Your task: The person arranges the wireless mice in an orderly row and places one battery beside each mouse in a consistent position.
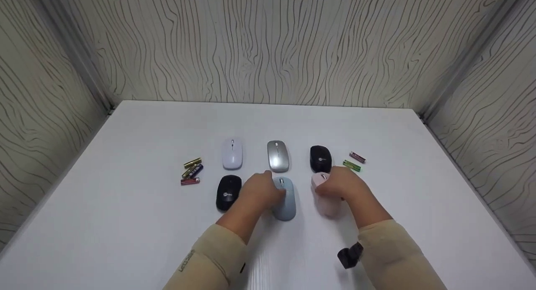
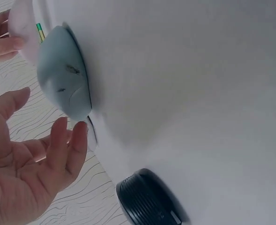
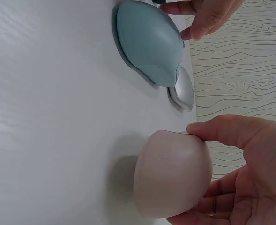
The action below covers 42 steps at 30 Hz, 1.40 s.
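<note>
My right hand (image 1: 345,183) grips a pink mouse (image 1: 328,204) by its sides, thumb on one side and fingers on the other. In the right wrist view the pink mouse (image 3: 173,176) appears raised a little, with a shadow beside it. A light blue mouse (image 1: 286,207) lies on the white table beside my left hand (image 1: 261,191). The left wrist view shows that hand's thumb and fingers spread and loosely bent near the front of the blue mouse (image 2: 63,75), with nothing held. A black mouse (image 1: 229,192) lies to the left of that hand.
Behind stand a pale lavender mouse (image 1: 232,155), a silver mouse (image 1: 278,156) and another black mouse (image 1: 320,158). Several batteries (image 1: 190,181) lie at the left. A red battery (image 1: 357,157) and a green battery (image 1: 351,165) lie at the right. Wood-patterned panels (image 1: 251,47) enclose the table.
</note>
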{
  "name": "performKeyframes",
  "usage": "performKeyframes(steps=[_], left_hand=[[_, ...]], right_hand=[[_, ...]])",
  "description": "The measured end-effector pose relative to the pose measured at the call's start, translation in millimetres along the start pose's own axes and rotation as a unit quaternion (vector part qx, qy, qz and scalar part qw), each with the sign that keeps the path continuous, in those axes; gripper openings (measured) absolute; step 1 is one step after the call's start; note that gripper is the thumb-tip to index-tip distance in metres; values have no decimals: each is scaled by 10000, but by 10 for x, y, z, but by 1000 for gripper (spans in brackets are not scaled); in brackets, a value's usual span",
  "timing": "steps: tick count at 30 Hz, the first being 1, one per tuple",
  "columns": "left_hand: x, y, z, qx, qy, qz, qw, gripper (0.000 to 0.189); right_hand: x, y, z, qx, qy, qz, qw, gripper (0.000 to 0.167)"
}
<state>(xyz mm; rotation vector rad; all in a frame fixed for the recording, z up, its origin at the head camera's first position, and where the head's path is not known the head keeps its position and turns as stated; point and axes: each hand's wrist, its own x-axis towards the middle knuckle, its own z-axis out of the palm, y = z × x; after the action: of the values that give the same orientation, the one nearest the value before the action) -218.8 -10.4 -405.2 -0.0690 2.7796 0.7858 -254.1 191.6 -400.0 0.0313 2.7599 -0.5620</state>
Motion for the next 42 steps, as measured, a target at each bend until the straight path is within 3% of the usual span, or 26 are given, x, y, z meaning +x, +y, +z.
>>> performKeyframes(steps=[11,21,28,35,42], left_hand=[[-119,-18,-169,189,-151,154,9996,66],[-132,-103,-119,304,-110,340,9989,65],[-127,-117,-110,317,-142,233,9991,66],[-132,-127,-138,333,-111,354,9988,65],[-106,-182,-174,304,-88,228,9992,66]], right_hand=[[16,12,54,-137,121,212,9996,57],[43,13,89,-362,80,152,9992,52],[26,-16,84,-373,-38,227,9990,54],[13,-21,92,-422,27,174,9990,57],[-6,-36,48,-565,102,116,9983,57]])
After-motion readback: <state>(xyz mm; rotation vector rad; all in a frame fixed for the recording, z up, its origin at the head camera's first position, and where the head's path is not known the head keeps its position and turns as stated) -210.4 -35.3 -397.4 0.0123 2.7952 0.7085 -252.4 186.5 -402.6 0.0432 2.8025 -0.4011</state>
